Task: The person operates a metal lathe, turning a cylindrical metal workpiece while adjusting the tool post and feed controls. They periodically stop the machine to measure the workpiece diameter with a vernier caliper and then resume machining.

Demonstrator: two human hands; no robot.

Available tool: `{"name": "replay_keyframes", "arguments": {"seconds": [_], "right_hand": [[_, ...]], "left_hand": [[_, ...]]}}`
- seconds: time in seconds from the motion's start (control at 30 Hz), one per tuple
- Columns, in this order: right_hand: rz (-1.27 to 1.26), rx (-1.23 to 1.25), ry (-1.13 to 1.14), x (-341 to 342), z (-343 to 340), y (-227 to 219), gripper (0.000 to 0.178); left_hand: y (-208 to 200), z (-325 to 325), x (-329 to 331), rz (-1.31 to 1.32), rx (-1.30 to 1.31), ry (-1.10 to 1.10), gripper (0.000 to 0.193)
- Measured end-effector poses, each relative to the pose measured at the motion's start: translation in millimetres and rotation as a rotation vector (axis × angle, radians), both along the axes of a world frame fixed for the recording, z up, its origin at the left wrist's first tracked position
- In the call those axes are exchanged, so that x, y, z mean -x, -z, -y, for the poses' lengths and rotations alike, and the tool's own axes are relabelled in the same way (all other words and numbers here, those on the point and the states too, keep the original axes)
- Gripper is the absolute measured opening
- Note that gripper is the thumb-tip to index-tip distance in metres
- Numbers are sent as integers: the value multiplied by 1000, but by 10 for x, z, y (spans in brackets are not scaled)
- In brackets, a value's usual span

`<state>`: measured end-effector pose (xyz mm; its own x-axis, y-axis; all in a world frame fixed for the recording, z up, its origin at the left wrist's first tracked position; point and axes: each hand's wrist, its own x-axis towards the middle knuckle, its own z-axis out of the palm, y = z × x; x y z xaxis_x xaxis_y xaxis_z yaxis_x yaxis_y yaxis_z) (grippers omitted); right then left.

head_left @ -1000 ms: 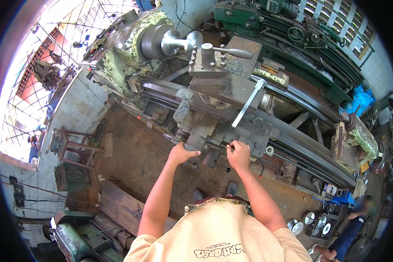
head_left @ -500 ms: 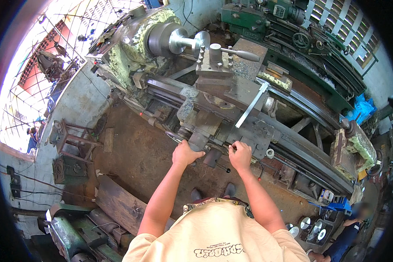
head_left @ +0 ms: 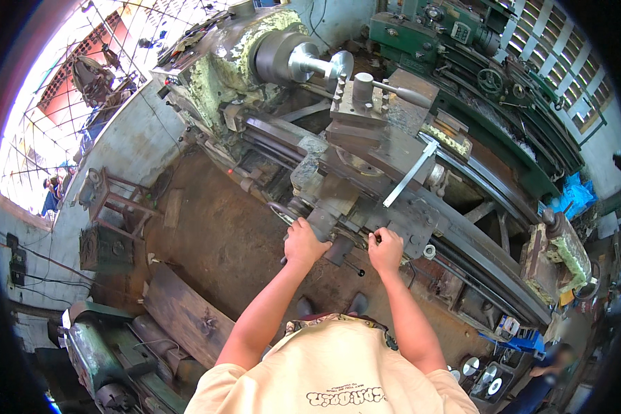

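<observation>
Midway on the lathe bed [head_left: 272,132], the carriage [head_left: 414,224] has the left hand [head_left: 306,243] over its handwheel [head_left: 281,211] and the right hand [head_left: 386,248] curled in front, neither grip clear, and though the view has swung, the tool post [head_left: 355,109] keeps its gap from the bright workpiece [head_left: 309,65], suggesting no feed.

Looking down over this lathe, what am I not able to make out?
All in the head view:
Left hand: what its palm rests on, hidden by the hand itself.
Right hand: what it holds, if anything, hidden by its own grip.
Caliper: scale markings, too small.
Person at lower right: head, blurred.
Green machine at lower left: bottom, cut off by the lower edge.
</observation>
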<state>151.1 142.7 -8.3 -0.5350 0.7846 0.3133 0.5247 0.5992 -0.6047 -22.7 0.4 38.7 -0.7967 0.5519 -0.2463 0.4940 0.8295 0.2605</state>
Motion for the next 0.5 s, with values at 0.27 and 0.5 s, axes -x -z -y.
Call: {"name": "replay_keyframes", "arguments": {"seconds": [0.27, 0.5], "right_hand": [[19, -17, 1, -9, -11, 35, 17], [33, -15, -5, -5, -36, 59, 16]], "left_hand": [[144, -27, -117, -116, -6, 16, 113], [196, 21, 62, -10, -67, 96, 107]]}}
